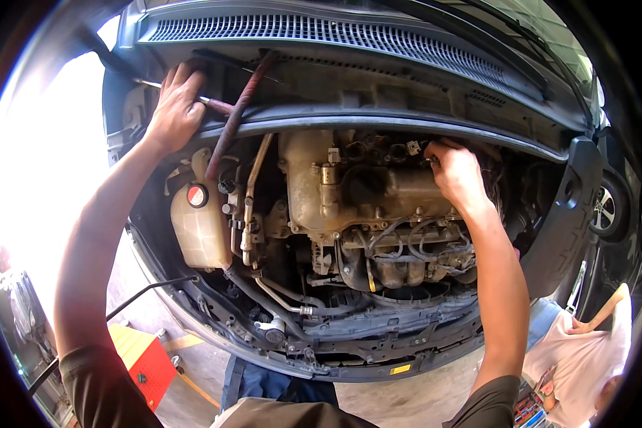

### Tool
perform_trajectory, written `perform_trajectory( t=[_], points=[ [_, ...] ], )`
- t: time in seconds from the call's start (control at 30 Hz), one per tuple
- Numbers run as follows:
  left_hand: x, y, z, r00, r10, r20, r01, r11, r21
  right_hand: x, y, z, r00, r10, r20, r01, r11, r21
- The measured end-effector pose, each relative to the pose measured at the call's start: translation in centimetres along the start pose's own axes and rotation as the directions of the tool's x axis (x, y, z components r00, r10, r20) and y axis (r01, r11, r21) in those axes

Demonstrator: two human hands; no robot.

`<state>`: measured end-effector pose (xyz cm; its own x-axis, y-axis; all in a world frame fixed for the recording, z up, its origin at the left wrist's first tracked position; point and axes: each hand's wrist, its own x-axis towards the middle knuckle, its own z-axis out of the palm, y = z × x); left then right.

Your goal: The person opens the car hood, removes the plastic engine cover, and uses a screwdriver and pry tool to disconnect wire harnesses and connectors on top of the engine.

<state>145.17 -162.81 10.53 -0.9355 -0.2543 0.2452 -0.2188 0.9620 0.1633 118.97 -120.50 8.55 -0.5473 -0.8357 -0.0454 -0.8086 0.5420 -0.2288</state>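
I lean over a car's open engine bay. My left hand point(175, 107) rests at the far left corner of the bay, fingers curled over the body edge beside a thin metal rod point(210, 102) and a dark red hose point(237, 114). My right hand point(455, 171) reaches down behind the dusty engine block point(349, 189), fingers curled among connectors and wiring point(414, 146); what they grip is hidden. A translucent coolant tank point(196, 228) with a round cap sits below my left forearm.
The black cowl grille point(321, 28) runs along the top. The front crossmember point(349, 349) lies near me. A red and yellow cart point(146, 357) stands on the floor at lower left. Another person in a white shirt point(585, 357) crouches at lower right beside a wheel point(605, 208).
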Motion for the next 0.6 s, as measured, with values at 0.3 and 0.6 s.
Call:
perform_trajectory(
  t=[0.3, 0.6],
  points=[
    [-1.1, -2.1, 1.6, 0.994, -0.094, 0.053, 0.089, 0.992, 0.088, 3.1, -12.5, -5.9, 0.892, 0.024, -0.452, 0.168, 0.91, 0.38],
    [-1.4, -2.6, 0.0, 0.985, -0.112, 0.129, 0.106, 0.993, 0.048, 3.2, -15.0, -0.2, 0.666, 0.094, -0.74, 0.316, 0.863, 0.394]
  ],
)
